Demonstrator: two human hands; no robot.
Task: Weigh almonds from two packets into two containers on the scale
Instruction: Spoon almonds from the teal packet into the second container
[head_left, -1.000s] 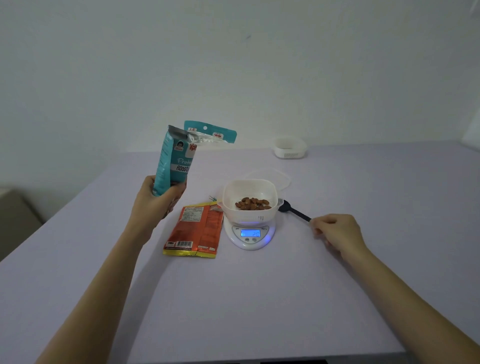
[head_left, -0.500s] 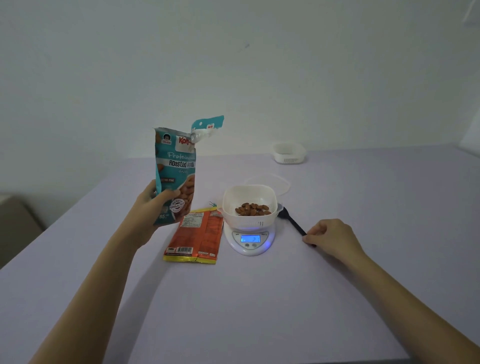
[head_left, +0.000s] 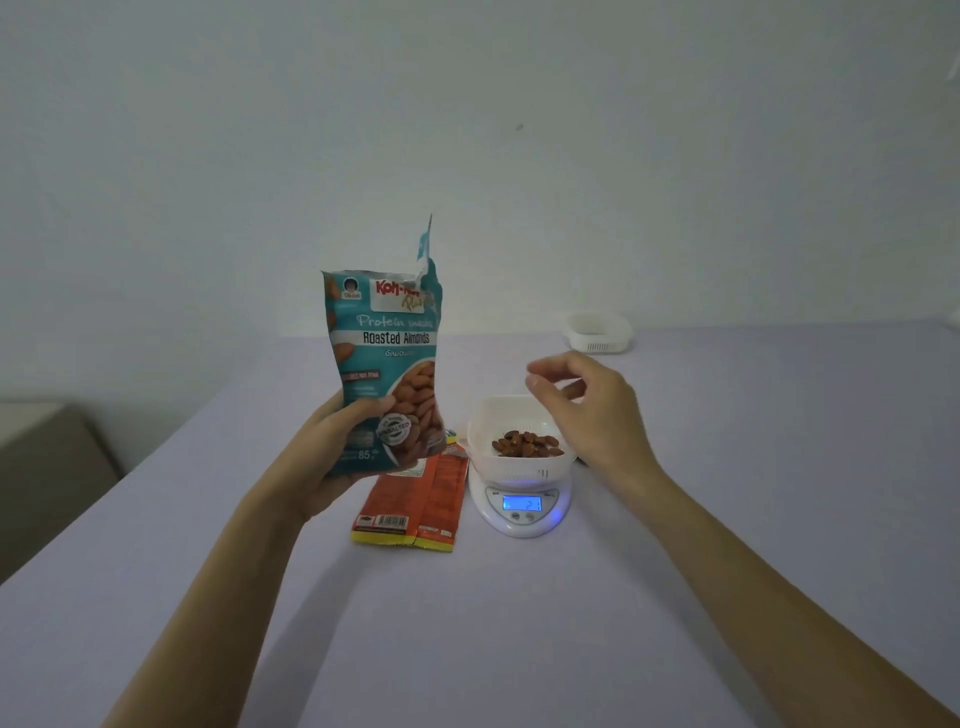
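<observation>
Weighing step: the first container (head_left: 517, 466) on the scale (head_left: 519, 514) holds almonds (head_left: 527, 444); likely topping up from the teal packet (head_left: 387, 358).
Grip: left hand (head_left: 332, 452) clasps the packet's lower half, left of the scale, mid-table.
Packet axis: upright, torn mouth up.
Free: right hand (head_left: 587, 410) loosely curled, empty, over the container.
Next: tip the mouth toward the container.

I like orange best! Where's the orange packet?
In the head view, the orange packet lies flat on the table, just left of the scale.
</observation>
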